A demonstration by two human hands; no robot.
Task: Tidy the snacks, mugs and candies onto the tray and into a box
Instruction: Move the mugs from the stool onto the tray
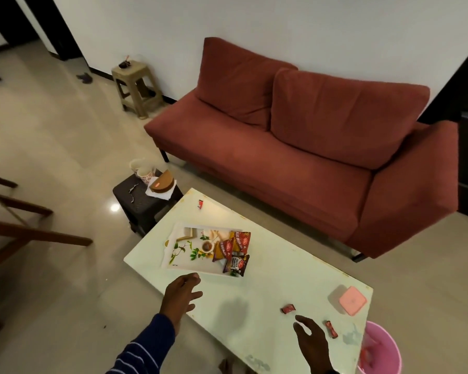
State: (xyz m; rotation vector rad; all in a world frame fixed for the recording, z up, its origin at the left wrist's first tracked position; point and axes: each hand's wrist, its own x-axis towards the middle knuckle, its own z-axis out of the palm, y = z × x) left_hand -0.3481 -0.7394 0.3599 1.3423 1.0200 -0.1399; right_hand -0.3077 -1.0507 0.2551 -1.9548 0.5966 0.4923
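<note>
A white printed tray (179,261) lies on the pale table (268,271) and carries several dark red snack packets (234,251). Just in front of the tray my left hand (183,294) hovers over the table with fingers spread, holding nothing. My right hand (312,340) is low over the near right of the table, fingers relaxed and empty. Two red candies lie near it, one (288,309) ahead of the fingers and one (331,329) to its right. A third red candy (200,204) sits at the table's far corner. A pink-lidded box (352,300) stands near the right edge. Two mugs (143,170) stand on a dark stool.
The dark stool (141,201) beside the table's far left corner also holds a brown object on white paper. A red sofa (308,147) runs behind the table. A pink bin (381,352) stands at the table's near right corner. A beige stool (135,85) is by the wall.
</note>
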